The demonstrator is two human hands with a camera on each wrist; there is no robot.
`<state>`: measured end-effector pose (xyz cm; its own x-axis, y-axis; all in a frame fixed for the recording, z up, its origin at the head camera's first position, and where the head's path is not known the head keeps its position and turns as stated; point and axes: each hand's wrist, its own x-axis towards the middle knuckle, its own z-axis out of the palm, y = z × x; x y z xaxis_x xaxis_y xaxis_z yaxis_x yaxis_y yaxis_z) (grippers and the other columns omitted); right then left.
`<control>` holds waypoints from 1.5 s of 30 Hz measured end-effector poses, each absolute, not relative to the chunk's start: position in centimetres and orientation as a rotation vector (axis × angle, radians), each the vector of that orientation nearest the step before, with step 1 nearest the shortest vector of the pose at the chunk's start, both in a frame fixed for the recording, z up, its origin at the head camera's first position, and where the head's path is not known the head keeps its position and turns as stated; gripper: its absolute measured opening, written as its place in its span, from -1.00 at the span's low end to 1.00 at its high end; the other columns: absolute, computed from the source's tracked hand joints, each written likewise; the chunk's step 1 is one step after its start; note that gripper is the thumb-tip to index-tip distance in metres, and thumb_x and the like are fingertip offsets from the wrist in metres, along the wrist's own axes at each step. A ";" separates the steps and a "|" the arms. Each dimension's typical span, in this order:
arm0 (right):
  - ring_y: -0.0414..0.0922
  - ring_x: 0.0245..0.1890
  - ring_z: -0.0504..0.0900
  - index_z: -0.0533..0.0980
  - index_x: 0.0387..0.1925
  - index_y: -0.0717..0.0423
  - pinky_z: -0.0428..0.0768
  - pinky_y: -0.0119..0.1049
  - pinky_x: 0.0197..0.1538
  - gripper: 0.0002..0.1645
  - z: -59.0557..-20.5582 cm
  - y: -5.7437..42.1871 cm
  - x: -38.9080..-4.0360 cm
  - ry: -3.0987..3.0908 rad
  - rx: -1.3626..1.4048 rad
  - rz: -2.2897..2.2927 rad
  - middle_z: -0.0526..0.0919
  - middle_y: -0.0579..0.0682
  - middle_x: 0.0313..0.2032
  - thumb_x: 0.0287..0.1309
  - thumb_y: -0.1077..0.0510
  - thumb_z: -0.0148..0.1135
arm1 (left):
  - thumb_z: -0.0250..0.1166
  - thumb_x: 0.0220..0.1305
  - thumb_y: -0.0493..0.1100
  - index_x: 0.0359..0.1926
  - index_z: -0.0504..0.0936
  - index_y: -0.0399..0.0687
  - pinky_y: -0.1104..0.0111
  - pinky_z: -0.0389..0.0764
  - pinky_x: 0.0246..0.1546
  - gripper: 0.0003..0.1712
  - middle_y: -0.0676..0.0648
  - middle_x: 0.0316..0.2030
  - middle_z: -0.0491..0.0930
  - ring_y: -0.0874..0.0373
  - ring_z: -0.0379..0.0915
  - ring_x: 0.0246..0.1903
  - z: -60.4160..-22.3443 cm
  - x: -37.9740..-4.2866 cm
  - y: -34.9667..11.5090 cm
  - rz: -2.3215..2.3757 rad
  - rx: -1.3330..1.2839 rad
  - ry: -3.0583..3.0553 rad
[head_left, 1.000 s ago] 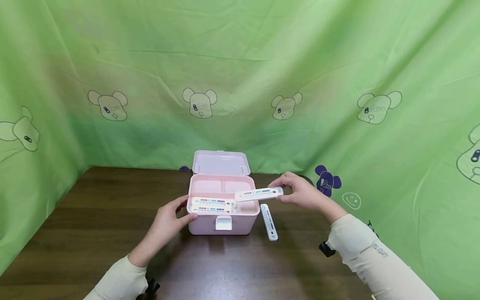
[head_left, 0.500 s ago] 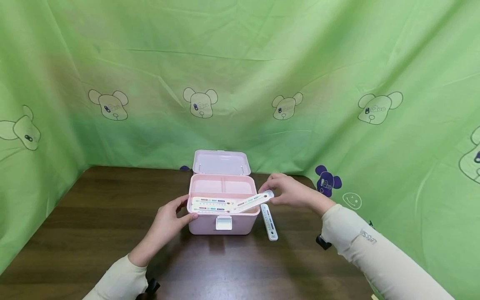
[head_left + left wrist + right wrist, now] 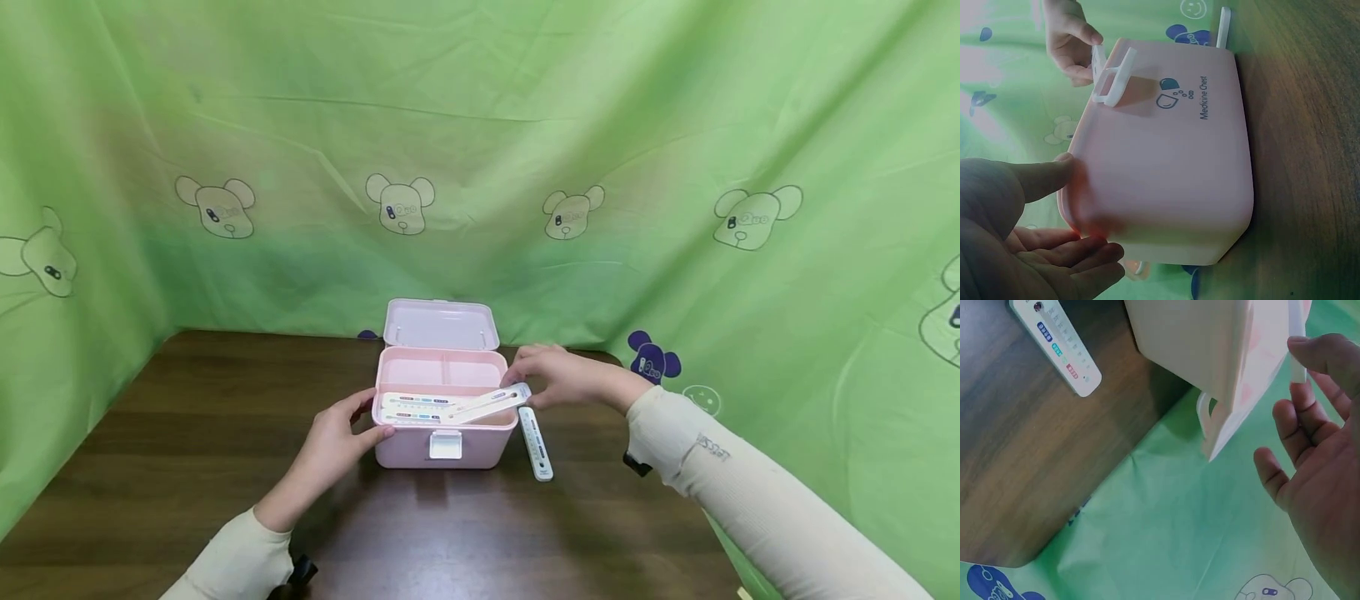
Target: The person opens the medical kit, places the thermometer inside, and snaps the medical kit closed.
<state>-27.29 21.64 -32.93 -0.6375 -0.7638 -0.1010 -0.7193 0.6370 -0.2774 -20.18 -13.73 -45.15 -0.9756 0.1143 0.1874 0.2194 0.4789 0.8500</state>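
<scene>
1. Head view: a thermometer (image 3: 486,404) is being held slantwise across the open pink box (image 3: 480,448) by the right hand (image 3: 551,377), seemingly being put in; levelling and release are probably being called for next.
2. Left wrist view: the pink box is being gripped at its corner by the left hand (image 3: 1007,256).
3. Right wrist view: the thermometer is being pinched by one end.

Looks like smooth, mostly matt pink plastic on the walls of the chest (image 3: 1160,156), with faint glints on its smooth plastic lid (image 3: 441,325) and shinier white plastic at the latch (image 3: 446,451). Passes for smooth, stiff white plastic with a slight gloss on the printed strips (image 3: 1057,347). Changes to dark wood grain with a soft sheen on the table (image 3: 225,467), creased, faintly satiny green cloth in the backdrop (image 3: 480,133), and matt, stretchy-looking fabric on the cream sleeves (image 3: 765,500).
</scene>
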 end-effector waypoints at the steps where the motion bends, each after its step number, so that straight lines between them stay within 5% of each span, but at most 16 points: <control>1: -0.13 0.00 0.49 0.69 0.04 -0.12 0.38 -0.03 0.16 -0.54 -33.0 21.6 -27.4 2.644 -1.231 -0.308 0.59 -0.17 -0.15 0.07 0.24 0.49 | 0.55 0.18 -0.16 0.35 0.51 -0.28 0.01 0.56 0.28 -0.25 -0.22 0.17 0.64 -0.10 0.56 0.21 -45.2 -20.2 -13.8 -1.527 -0.297 -2.605; 19: -0.15 0.00 0.46 0.67 0.06 -0.12 0.30 -0.09 0.16 -0.52 -33.7 19.3 -28.5 2.567 -1.302 -0.215 0.58 -0.21 -0.16 0.05 0.18 0.53 | 0.54 0.19 -0.15 0.36 0.49 -0.28 -0.01 0.55 0.28 -0.24 -0.24 0.18 0.64 -0.11 0.56 0.21 -45.4 -20.1 -13.9 -1.508 -0.291 -2.609; 29: -0.14 -0.06 0.48 0.67 0.06 -0.05 0.34 -0.11 0.17 -0.50 -34.6 17.7 -28.7 2.554 -1.371 -0.255 0.57 -0.15 -0.18 0.01 0.28 0.35 | 0.55 0.18 -0.15 0.36 0.50 -0.26 0.00 0.57 0.27 -0.24 -0.21 0.18 0.64 -0.09 0.56 0.21 -45.4 -20.1 -13.8 -1.510 -0.290 -2.614; 45: -0.18 -0.08 0.51 0.67 0.07 -0.07 0.39 -0.19 0.16 -0.51 -36.0 16.2 -29.0 2.521 -1.365 -0.299 0.58 -0.23 -0.22 0.04 0.17 0.49 | 0.56 0.17 -0.15 0.36 0.51 -0.24 0.01 0.57 0.27 -0.24 -0.18 0.17 0.65 -0.07 0.57 0.20 -45.6 -20.2 -13.7 -1.518 -0.285 -2.607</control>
<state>-28.96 16.16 -35.97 -0.5253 -0.8413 -0.1276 -0.7882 0.5376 -0.2996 -20.21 -13.75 -45.55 -0.9762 0.1058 0.1891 0.2167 0.4819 0.8490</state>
